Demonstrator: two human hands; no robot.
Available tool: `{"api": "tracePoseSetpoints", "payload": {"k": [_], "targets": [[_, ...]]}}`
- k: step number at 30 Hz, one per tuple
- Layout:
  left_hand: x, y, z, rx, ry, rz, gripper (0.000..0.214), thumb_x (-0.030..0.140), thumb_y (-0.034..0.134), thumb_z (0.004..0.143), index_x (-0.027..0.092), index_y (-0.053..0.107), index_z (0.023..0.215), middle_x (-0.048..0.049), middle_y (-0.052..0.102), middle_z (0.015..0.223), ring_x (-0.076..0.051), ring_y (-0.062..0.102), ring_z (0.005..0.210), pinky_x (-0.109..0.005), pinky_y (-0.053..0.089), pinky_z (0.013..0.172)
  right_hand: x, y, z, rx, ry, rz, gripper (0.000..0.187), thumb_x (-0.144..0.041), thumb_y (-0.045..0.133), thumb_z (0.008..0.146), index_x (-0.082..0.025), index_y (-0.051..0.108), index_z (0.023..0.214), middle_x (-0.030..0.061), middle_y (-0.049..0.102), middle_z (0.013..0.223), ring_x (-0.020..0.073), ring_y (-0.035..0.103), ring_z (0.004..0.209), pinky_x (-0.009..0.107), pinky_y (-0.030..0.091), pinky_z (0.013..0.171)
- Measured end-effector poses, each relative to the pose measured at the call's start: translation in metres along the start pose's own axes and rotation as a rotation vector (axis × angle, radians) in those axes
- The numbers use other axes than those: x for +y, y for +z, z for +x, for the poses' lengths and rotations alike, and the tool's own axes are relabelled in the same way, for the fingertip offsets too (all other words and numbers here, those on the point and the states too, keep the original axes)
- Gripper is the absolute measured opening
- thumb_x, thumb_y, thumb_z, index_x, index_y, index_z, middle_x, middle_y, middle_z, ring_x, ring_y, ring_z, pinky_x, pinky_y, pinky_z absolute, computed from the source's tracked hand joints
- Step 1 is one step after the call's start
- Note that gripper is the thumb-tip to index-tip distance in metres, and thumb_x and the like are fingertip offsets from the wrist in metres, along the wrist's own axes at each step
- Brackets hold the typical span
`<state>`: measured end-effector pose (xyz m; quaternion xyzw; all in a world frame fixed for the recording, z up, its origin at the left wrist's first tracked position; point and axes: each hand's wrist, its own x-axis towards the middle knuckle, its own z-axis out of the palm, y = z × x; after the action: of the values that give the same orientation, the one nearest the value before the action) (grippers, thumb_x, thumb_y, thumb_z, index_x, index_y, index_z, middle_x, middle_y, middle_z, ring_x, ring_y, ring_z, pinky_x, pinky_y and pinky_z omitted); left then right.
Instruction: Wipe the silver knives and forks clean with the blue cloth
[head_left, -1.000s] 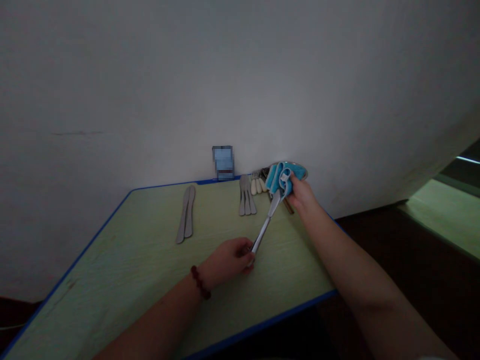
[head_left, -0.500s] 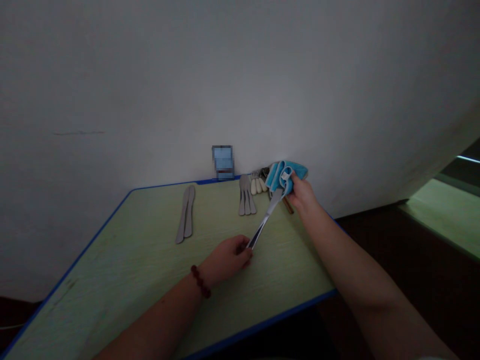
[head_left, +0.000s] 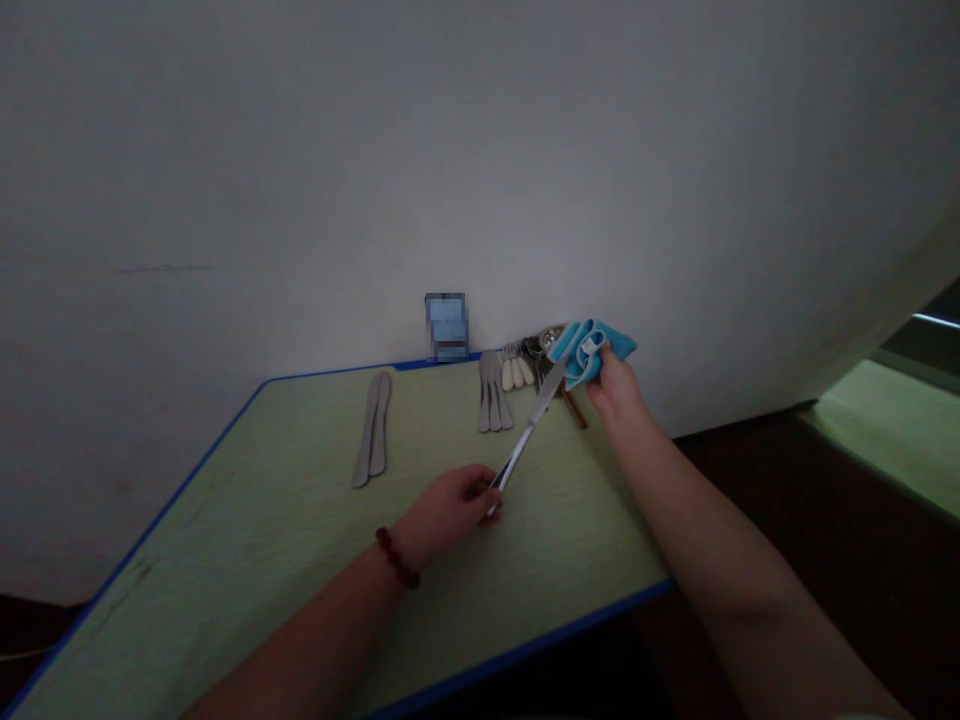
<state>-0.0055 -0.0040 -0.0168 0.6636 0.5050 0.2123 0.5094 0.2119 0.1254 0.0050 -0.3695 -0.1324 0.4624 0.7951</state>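
Observation:
My left hand [head_left: 457, 505] is closed on the handle end of a table knife [head_left: 534, 412], held slanting up and away to the right above the table. A bunched blue cloth [head_left: 581, 352] is gripped in my right hand [head_left: 613, 382], its lower edge close by the tip of the blade. Whether cloth and blade touch, I cannot tell. Two more knives [head_left: 373, 430] lie side by side at the left. Just beyond the held knife lie several grey-handled pieces of cutlery [head_left: 495, 392] in a row.
Small white-handled forks [head_left: 517, 372] lie near the wall, with a round metal utensil [head_left: 552, 340] and a brown handle [head_left: 574, 410] partly behind the cloth. A blurred-out upright panel [head_left: 448, 327] leans on the wall. The pale green table [head_left: 300, 540] has a blue edge.
My right hand and the cloth have moved right, off the end of the blade, uncovering its tip and the round metal utensil. My left hand has shifted slightly left with the knife.

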Motion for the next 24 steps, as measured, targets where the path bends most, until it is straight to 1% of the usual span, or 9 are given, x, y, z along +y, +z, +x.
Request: {"api": "tracePoseSetpoints", "payload": {"k": [3,9,12,15,20,24], "targets": [[0.003,-0.003,0.000,0.033,-0.003,-0.022,0.020,0.034,0.047,0.067,0.016,0.052,0.073,-0.0006,0.057,0.065,-0.014,0.054,0.063,-0.026,0.042,0.062,0.001,-0.002,0.003,0.027,-0.009,0.013,0.010,-0.017,0.047,0.075,-0.016,0.054,0.068,-0.0039,0.061,0.060,0.0074,0.058,0.057,0.023,0.051,0.062],[0.008,-0.016,0.002,0.189,0.002,0.121,0.026,0.038,0.044,0.068,0.016,0.057,0.072,-0.0028,0.062,0.070,-0.018,0.056,0.070,-0.029,0.040,0.067,0.002,-0.004,-0.001,0.017,0.006,-0.029,0.008,-0.018,0.048,0.074,-0.016,0.053,0.068,-0.0046,0.060,0.058,0.0072,0.057,0.052,0.023,0.051,0.058],[0.007,-0.023,0.008,0.238,0.001,0.142,0.030,0.039,0.044,0.068,0.015,0.059,0.075,-0.0049,0.064,0.075,-0.019,0.056,0.074,-0.028,0.039,0.068,0.000,-0.002,-0.006,0.031,0.022,-0.032,0.008,-0.018,0.049,0.074,-0.016,0.053,0.067,-0.0043,0.060,0.057,0.0077,0.057,0.051,0.023,0.051,0.056],[0.005,-0.029,0.015,0.285,-0.012,0.183,0.032,0.042,0.045,0.066,0.015,0.061,0.073,-0.0056,0.064,0.074,-0.020,0.056,0.073,-0.028,0.039,0.066,-0.002,0.001,-0.011,0.027,0.047,-0.023,0.008,-0.017,0.048,0.074,-0.016,0.053,0.068,-0.0038,0.060,0.057,0.0085,0.058,0.052,0.025,0.051,0.058],[0.003,-0.033,0.027,0.311,-0.057,0.170,0.033,0.041,0.047,0.063,0.013,0.062,0.075,-0.0067,0.064,0.076,-0.018,0.056,0.070,-0.026,0.039,0.063,-0.003,0.001,-0.015,0.000,0.047,-0.021,0.007,-0.016,0.049,0.073,-0.016,0.054,0.069,-0.0019,0.062,0.061,0.0109,0.059,0.057,0.028,0.052,0.059],[0.002,-0.033,0.038,0.324,-0.102,0.189,0.030,0.039,0.048,0.062,0.014,0.062,0.069,-0.0028,0.062,0.063,-0.016,0.054,0.061,-0.025,0.039,0.060,-0.002,-0.001,-0.013,0.007,0.063,-0.008,0.006,-0.017,0.050,0.072,-0.015,0.055,0.070,-0.0020,0.061,0.060,0.0113,0.059,0.057,0.030,0.052,0.059]]}}
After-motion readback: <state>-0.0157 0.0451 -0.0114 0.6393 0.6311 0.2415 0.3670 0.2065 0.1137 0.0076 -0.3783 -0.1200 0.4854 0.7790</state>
